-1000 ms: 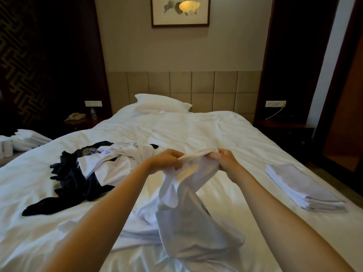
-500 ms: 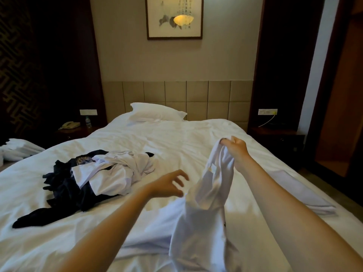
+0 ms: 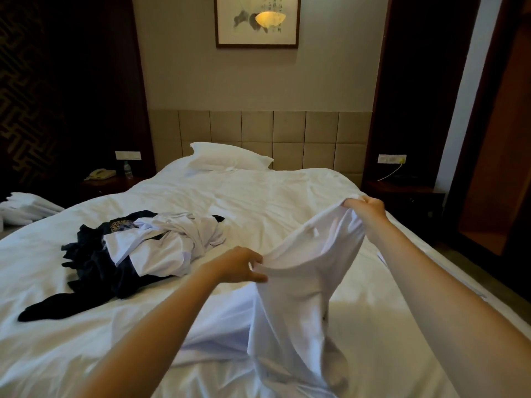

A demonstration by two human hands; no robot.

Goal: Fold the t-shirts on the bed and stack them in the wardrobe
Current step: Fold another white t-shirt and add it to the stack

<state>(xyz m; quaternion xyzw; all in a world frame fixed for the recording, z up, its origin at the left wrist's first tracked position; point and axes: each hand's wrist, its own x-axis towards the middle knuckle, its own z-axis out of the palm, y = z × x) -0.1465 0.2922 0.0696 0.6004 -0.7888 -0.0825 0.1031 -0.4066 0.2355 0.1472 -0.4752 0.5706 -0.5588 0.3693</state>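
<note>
Linen in white folds (image 3: 26,206) lay stacked at the far left, cut off by the frame edge. One beige telephone (image 3: 100,174) and one small clear bottle (image 3: 128,168) stood on a dark bedside table (image 3: 109,185) in dim light.

On the wide white bed (image 3: 273,202), left of the middle, lay one heap. It had dark navy clothing (image 3: 92,271) underneath and crumpled white shirts (image 3: 169,248) on top. How many pieces it held could not be told. One white pillow (image 3: 230,156) lay against the padded beige headboard (image 3: 258,133).

The left hand (image 3: 238,267) pinched the near edge of one white cotton t-shirt (image 3: 304,285) between thumb and fingers. That t-shirt was raised over the bed's right half and stretched between the two hands. Its lower part hung crumpled down to the sheet and ran out of the bottom of the frame. The right hand (image 3: 369,209), higher and farther off, had its fingers curled tight round the opposite edge. The cloth hid the bedding behind it.

At the far right stood one brown wooden recess (image 3: 494,196), cut off by the frame. What it held could not be made out.
</note>
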